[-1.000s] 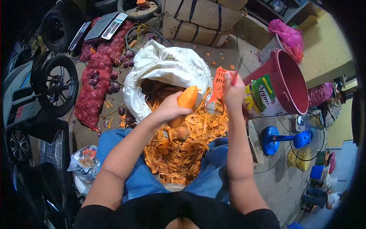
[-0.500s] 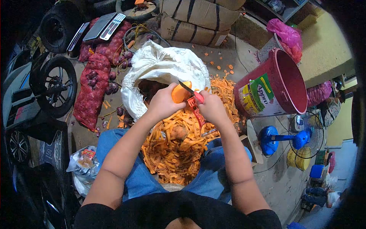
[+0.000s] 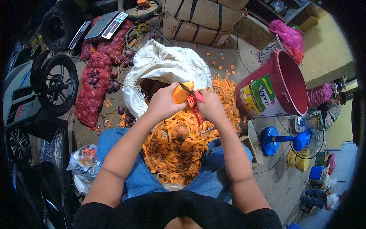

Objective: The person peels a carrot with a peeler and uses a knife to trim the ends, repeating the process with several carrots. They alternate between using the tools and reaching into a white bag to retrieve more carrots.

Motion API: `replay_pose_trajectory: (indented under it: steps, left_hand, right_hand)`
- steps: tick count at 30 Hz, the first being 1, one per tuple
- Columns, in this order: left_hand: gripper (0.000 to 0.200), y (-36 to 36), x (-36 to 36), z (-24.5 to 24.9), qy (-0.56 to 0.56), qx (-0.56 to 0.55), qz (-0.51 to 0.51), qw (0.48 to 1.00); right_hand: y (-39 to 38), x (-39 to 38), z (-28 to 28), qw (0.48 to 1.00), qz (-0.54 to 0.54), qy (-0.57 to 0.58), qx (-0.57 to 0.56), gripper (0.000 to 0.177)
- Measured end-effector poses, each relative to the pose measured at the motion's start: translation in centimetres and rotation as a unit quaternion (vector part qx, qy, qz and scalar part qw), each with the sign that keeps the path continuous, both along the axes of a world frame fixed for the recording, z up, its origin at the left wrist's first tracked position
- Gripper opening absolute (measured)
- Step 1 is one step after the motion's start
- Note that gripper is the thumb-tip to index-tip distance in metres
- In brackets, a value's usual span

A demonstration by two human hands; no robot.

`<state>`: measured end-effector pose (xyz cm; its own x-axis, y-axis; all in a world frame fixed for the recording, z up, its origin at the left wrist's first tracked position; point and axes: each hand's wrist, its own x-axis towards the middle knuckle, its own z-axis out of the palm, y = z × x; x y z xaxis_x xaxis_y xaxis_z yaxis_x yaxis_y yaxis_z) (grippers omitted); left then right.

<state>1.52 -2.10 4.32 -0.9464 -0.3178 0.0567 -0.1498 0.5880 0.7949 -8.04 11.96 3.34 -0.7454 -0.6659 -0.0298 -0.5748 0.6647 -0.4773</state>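
My left hand (image 3: 164, 102) is closed round an orange carrot (image 3: 178, 95), whose cut end faces up and right. My right hand (image 3: 210, 105) grips a knife (image 3: 185, 87) with a pinkish-red handle, its dark blade against the carrot's top. A red peeler (image 3: 195, 111) hangs at the same hand, its lower end pointing down. Below both hands lies a heap of orange peelings (image 3: 173, 152) between the knees, with a whole rough carrot piece (image 3: 180, 133) on it. Just beyond the hands, a white woven sack (image 3: 171, 68) gapes open.
Red net bags of onions (image 3: 91, 91) and a scale (image 3: 102, 26) lie left, beside a motorcycle wheel (image 3: 59, 86). A maroon bucket (image 3: 267, 89) and a blue fan (image 3: 280, 138) stand right. Cardboard boxes (image 3: 198, 23) are at the back.
The knife blade has turned and shifted slightly lower against the carrot. Both hands stay nearly in place, and the whole view has shifted slightly.
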Motion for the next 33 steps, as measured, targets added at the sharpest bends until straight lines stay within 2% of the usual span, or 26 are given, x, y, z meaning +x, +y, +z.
replay_pose_trajectory:
  steps: [7,9,10,11,12,13,14,15,16,17,18,19,20,23,24,25,26,27,28,30,31,32,33]
  left_hand:
    - [0.038,-0.8,0.6,0.5,-0.005,0.014,-0.016,1.000]
    - [0.038,-0.8,0.8,0.8,-0.008,0.028,-0.024,0.999]
    - [0.038,-0.6,1.3,0.9,0.055,0.148,-0.110,0.981]
    - [0.039,-0.5,1.8,1.1,0.115,0.263,-0.195,0.938]
    - [0.043,0.2,2.4,1.5,0.126,0.393,-0.202,0.888]
    - [0.043,0.4,2.2,1.5,0.146,0.428,-0.200,0.869]
    - [0.043,0.5,2.1,1.4,0.165,0.464,-0.195,0.848]
    - [0.043,0.5,2.0,1.2,0.165,0.465,-0.194,0.848]
    - [0.046,0.5,1.8,0.7,0.193,0.453,-0.164,0.855]
    - [0.050,0.5,1.7,0.3,0.220,0.439,-0.132,0.861]
    - [0.050,0.4,1.6,-0.2,0.220,0.438,-0.129,0.862]
    - [0.049,0.4,1.3,-0.6,0.238,0.343,-0.137,0.898]
    - [0.049,0.4,1.1,-0.8,0.254,0.244,-0.144,0.925]
    - [0.046,0.2,1.3,-0.9,0.243,0.198,-0.112,0.943]
    - [0.045,0.0,1.4,-0.8,0.234,0.186,-0.086,0.950]
    - [0.048,-0.9,1.5,-0.5,0.224,0.067,-0.099,0.967]
    - [0.048,-1.1,1.6,-0.4,0.224,0.066,-0.099,0.967]
    - [0.051,-1.4,1.7,-0.2,0.168,0.244,-0.103,0.949]
    - [0.053,-1.6,1.9,0.0,0.108,0.415,-0.102,0.898]
    - [0.057,-2.4,2.1,0.7,0.101,0.431,-0.104,0.890]
    - [0.057,-2.8,2.2,0.8,0.064,0.509,-0.089,0.854]
    - [0.057,-3.0,2.2,0.8,0.027,0.581,-0.074,0.810]
    - [0.056,-3.0,2.1,0.6,0.012,0.562,-0.058,0.825]
  right_hand:
    - [-1.1,-0.5,-0.6,0.999,0.017,-0.032,-0.036,0.018]
    - [-0.9,-1.4,-2.3,0.983,-0.042,-0.160,-0.076,0.019]
    - [-0.6,-2.3,-3.6,0.983,-0.044,-0.161,-0.078,0.019]
    - [-0.2,-3.6,-5.3,0.986,-0.038,-0.154,0.042,0.022]
    - [0.1,-4.5,-7.4,0.975,-0.033,-0.144,0.165,0.024]
    - [0.2,-3.7,-8.4,0.978,-0.006,-0.189,0.089,0.029]
    - [-0.6,-3.1,-9.5,0.970,0.015,-0.192,0.148,0.034]
    - [-1.2,-1.9,-11.0,0.970,0.030,-0.221,0.095,0.033]
    - [-1.8,-1.0,-13.5,0.971,0.091,-0.219,0.029,0.038]
    - [-2.6,0.9,-14.6,0.915,0.122,-0.331,-0.193,0.038]
    - [-3.3,3.1,-14.9,0.873,0.077,-0.374,-0.303,0.038]
    - [-3.9,3.5,-13.9,0.872,0.078,-0.375,-0.305,0.038]
    - [-4.5,3.5,-12.8,0.831,0.062,-0.428,-0.349,0.037]
    - [-5.9,3.4,-8.3,0.677,0.016,-0.574,-0.460,0.034]
    - [-5.9,3.0,-7.3,0.676,0.018,-0.575,-0.461,0.034]
    - [-5.3,2.1,-6.3,0.685,-0.019,-0.612,-0.395,0.033]
    - [-4.5,1.0,-5.8,0.688,-0.055,-0.646,-0.326,0.031]
    - [-3.6,-0.5,-5.9,0.616,-0.039,-0.720,-0.319,0.027]
    - [-4.3,0.1,-3.3,0.662,-0.122,-0.638,-0.373,0.026]
    - [-3.8,-2.1,-4.1,0.703,-0.113,-0.575,-0.402,0.025]
    - [-3.6,-2.6,-4.3,0.704,-0.115,-0.577,-0.398,0.025]
    - [-3.5,-3.2,-4.5,0.752,-0.127,-0.500,-0.409,0.022]
    - [-3.4,-3.3,-4.1,0.794,-0.139,-0.418,-0.418,0.020]
